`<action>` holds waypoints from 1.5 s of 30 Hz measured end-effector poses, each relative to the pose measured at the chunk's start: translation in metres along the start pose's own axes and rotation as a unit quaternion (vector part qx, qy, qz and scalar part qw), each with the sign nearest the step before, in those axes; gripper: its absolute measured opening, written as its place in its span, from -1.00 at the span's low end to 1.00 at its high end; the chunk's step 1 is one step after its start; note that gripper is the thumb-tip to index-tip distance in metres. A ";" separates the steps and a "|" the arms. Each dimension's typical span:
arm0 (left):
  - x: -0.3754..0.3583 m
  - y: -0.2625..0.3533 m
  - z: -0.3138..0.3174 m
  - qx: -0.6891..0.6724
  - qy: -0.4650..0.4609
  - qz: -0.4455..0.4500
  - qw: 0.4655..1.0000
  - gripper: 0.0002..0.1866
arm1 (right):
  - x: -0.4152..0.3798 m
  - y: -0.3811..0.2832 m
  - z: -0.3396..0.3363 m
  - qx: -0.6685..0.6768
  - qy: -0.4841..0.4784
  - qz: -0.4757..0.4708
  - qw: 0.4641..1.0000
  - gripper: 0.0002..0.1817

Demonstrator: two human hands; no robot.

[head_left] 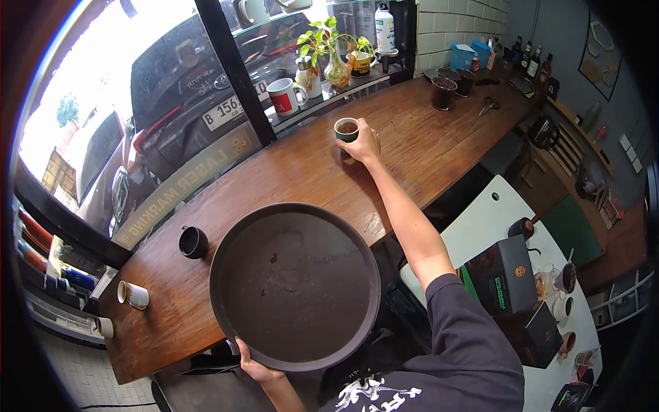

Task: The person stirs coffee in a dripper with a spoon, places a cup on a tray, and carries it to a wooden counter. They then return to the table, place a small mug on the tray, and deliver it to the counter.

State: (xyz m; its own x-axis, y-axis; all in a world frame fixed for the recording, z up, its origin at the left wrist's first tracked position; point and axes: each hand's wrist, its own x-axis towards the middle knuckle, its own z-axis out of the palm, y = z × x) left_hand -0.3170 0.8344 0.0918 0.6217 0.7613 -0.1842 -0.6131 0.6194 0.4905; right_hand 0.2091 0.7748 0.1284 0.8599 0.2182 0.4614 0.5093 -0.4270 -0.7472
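My right hand (365, 144) is stretched out over the wooden counter, its fingers wrapped round a small cup (347, 130) of dark liquid. The cup is upright, dark green outside with a pale rim. Low in the view, my left hand (257, 366) grips the near edge of a large round dark tray (295, 285), thumb over the rim; its other fingers are hidden underneath. The tray's surface has a few worn marks. Left of the tray, a black cup (193, 242) stands on the counter.
The wooden counter (274, 182) runs along the window. White mugs (133, 295) stand at its left end; iced drinks (443, 93), scissors (489, 106) and bottles (534, 62) at its far end. A shelf holds a red-and-white mug (286, 96) and a plant (335, 51). A white table (491, 206) with boxes is at right.
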 end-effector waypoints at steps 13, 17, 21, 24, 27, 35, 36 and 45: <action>-0.003 -0.001 -0.010 -0.001 -0.030 -0.018 0.999 -0.48 | -0.008 0.015 -0.018 -0.038 0.018 0.025 0.999 -0.01; -0.012 0.006 -0.004 0.010 -0.030 -0.030 0.999 -0.50 | -0.044 -0.003 -0.050 -0.024 0.002 0.067 0.997 -0.08; -0.020 0.019 -0.015 0.005 -0.034 -0.057 0.998 -0.50 | -0.114 -0.034 -0.095 0.070 -0.082 0.090 0.990 -0.44; -0.025 0.036 -0.030 0.013 -0.067 -0.101 0.993 -0.49 | -0.188 -0.058 -0.124 0.143 -0.132 0.089 0.977 -0.51; -0.033 0.053 -0.042 0.037 -0.090 -0.143 0.985 -0.50 | -0.270 -0.087 -0.162 0.268 -0.188 0.169 0.930 -0.50; -0.062 0.070 -0.049 0.114 -0.145 -0.285 0.941 -0.56 | -0.474 -0.110 -0.230 0.279 -0.078 0.226 0.930 -0.19; -0.061 0.068 -0.057 0.121 -0.165 -0.316 0.926 -0.56 | -0.498 -0.112 -0.240 0.283 -0.056 0.241 0.927 -0.18; -0.121 -0.016 -0.074 0.145 -0.247 -0.485 0.826 -0.55 | -0.681 -0.118 -0.346 0.256 0.177 0.239 0.920 -0.60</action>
State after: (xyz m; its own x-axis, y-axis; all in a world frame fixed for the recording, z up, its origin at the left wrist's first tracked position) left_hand -0.4187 0.7466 0.0429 0.9189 -0.2829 -0.2749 0.3890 0.7652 0.5130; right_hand -0.4486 0.3728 0.0677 0.9711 -0.2245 0.0813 0.1036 0.0894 -0.9906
